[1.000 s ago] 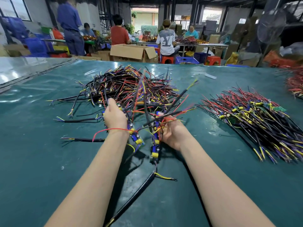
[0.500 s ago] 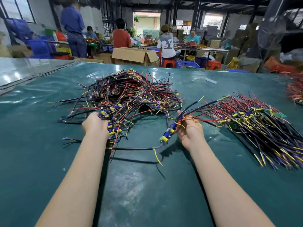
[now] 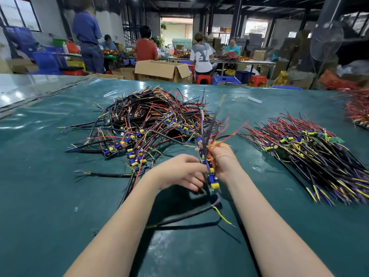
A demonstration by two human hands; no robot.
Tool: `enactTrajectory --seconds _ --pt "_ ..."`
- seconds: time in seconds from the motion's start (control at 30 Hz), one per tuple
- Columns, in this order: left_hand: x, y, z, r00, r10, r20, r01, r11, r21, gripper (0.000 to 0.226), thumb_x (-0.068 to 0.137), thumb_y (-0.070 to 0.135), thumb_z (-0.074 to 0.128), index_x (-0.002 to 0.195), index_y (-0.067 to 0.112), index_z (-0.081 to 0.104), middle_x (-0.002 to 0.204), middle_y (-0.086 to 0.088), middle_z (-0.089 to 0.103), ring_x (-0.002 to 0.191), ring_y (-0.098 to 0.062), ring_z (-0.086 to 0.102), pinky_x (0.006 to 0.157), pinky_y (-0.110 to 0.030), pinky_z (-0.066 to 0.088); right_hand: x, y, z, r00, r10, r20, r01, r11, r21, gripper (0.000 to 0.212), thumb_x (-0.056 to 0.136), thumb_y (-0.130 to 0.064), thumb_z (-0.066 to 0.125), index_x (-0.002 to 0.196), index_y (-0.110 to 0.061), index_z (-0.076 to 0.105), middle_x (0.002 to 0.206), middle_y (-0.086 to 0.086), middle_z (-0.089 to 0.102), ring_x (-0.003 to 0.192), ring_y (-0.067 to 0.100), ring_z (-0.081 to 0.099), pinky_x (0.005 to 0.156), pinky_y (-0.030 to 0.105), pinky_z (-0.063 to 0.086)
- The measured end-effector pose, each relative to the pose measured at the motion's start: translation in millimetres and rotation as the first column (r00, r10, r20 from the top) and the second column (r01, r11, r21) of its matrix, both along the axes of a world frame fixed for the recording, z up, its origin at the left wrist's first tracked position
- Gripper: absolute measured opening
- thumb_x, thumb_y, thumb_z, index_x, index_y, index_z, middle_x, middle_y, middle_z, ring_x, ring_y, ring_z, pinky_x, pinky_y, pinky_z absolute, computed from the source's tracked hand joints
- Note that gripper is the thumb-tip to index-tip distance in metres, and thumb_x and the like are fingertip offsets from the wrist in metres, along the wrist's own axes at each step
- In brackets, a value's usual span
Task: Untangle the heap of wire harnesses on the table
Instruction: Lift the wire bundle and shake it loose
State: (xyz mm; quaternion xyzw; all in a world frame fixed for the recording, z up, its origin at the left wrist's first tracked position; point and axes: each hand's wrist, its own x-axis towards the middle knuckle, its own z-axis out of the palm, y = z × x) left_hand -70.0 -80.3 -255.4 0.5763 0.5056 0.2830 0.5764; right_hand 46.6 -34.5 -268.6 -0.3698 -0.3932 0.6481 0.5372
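A tangled heap of wire harnesses (image 3: 151, 120) in red, black, yellow and purple lies on the green table (image 3: 50, 196), ahead and to the left. My right hand (image 3: 223, 159) grips one harness (image 3: 211, 176) upright above the table; its blue and yellow parts hang at the bottom and its wires fan out at the top. My left hand (image 3: 180, 172) pinches the same harness lower down, from the left. A thick black cable (image 3: 179, 216) trails from it onto the table.
A sorted pile of straightened harnesses (image 3: 311, 154) lies to the right. Another red bundle (image 3: 357, 110) sits at the far right edge. Beyond the table are cardboard boxes (image 3: 161, 70), crates, stools and several people at other benches.
My hands came together from wide apart. The left hand let go of the heap's edge and now pinches the harness that the right hand pulled free and lifted upright.
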Motion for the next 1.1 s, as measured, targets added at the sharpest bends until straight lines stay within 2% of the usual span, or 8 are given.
enactTrajectory --seconds 0.2,0.27,0.37,0.53,0.7,0.77,0.87,1.1 --pt "-2.9 3.6 -4.6 0.957 0.143 0.252 -0.159 0.986 0.046 0.011 0.087 0.001 0.056 0.079 0.007 0.061 0.058 -0.003 0.066 0.046 -0.008 0.062 0.054 -0.022 0.056 14.6 -1.4 6.2 0.975 0.161 -0.151 -0.171 0.984 -0.052 0.019 0.090 0.005 0.043 0.074 -0.004 0.049 0.055 0.005 0.066 0.045 0.012 0.062 0.046 0.019 0.052" --pt "-1.9 6.7 -4.5 0.866 0.298 0.401 -0.345 0.937 0.050 0.013 0.087 0.000 0.055 0.077 0.007 0.058 0.054 -0.002 0.063 0.041 -0.007 0.059 0.052 -0.021 0.056 16.9 1.6 4.2 0.984 0.092 -0.153 -0.099 0.994 -0.039 0.024 0.088 0.012 0.041 0.072 -0.003 0.051 0.055 0.005 0.066 0.050 0.013 0.064 0.049 0.018 0.053" --pt "-3.5 13.3 -2.0 0.644 0.465 0.608 -0.598 0.802 0.019 0.022 0.087 -0.003 0.053 0.068 0.009 0.050 0.048 0.000 0.062 0.043 -0.010 0.061 0.048 -0.020 0.054 16.0 2.1 -4.9 0.990 0.021 0.143 -0.031 0.997 0.067 0.030 0.080 0.024 0.045 0.073 -0.004 0.054 0.062 0.009 0.061 0.048 0.010 0.060 0.045 0.017 0.051" --pt "-1.3 16.5 -10.0 0.498 0.558 0.664 -0.774 0.631 0.050 0.027 0.085 -0.008 0.054 0.063 0.007 0.048 0.048 -0.002 0.060 0.045 -0.009 0.061 0.051 -0.020 0.055 9.9 -5.0 -6.8 0.935 0.336 0.110 -0.347 0.934 0.091 0.029 0.083 0.016 0.048 0.084 -0.010 0.059 0.066 0.003 0.068 0.054 0.010 0.066 0.047 0.021 0.053" --pt "5.1 17.4 -21.8 0.493 0.583 0.646 -0.769 0.639 0.010 0.019 0.085 -0.008 0.056 0.068 0.000 0.055 0.053 -0.004 0.061 0.049 -0.010 0.062 0.056 -0.020 0.056 1.5 -2.4 -9.7 0.997 0.057 0.044 -0.061 0.993 0.106 0.016 0.089 0.000 0.053 0.074 -0.006 0.056 0.049 -0.002 0.061 0.042 0.006 0.057 0.046 0.020 0.053" --pt "6.0 16.9 -22.0 0.486 0.552 0.678 -0.738 0.674 -0.019 0.008 0.085 -0.007 0.055 0.084 -0.001 0.051 0.065 -0.012 0.061 0.051 -0.011 0.063 0.056 -0.020 0.056 2.7 -2.1 -9.7 0.998 0.031 0.060 -0.036 0.995 0.093 0.014 0.088 -0.001 0.055 0.075 -0.005 0.056 0.049 -0.003 0.060 0.041 0.005 0.056 0.044 0.018 0.051" --pt "7.5 16.9 -22.6 0.464 0.522 0.716 -0.689 0.720 -0.078 0.026 0.085 -0.005 0.056 0.103 0.002 0.038 0.077 -0.018 0.057 0.056 -0.016 0.065 0.056 -0.023 0.057 7.3 -2.4 -7.3 0.996 0.085 0.023 -0.086 0.995 0.051 0.011 0.090 -0.006 0.053 0.080 -0.008 0.056 0.052 -0.003 0.062 0.043 0.004 0.058 0.041 0.016 0.048" --pt "9.6 14.2 -22.7 0.472 0.481 0.739 -0.637 0.766 -0.091 0.013 0.088 -0.005 0.051 0.076 0.001 0.052 0.054 -0.004 0.065 0.052 -0.012 0.066 0.056 -0.020 0.056 4.6 -3.2 -6.4 0.991 0.084 -0.108 -0.086 0.996 -0.021 0.009 0.090 -0.001 0.051 0.082 -0.002 0.055 0.051 0.003 0.062 0.041 0.008 0.059 0.045 0.017 0.051"
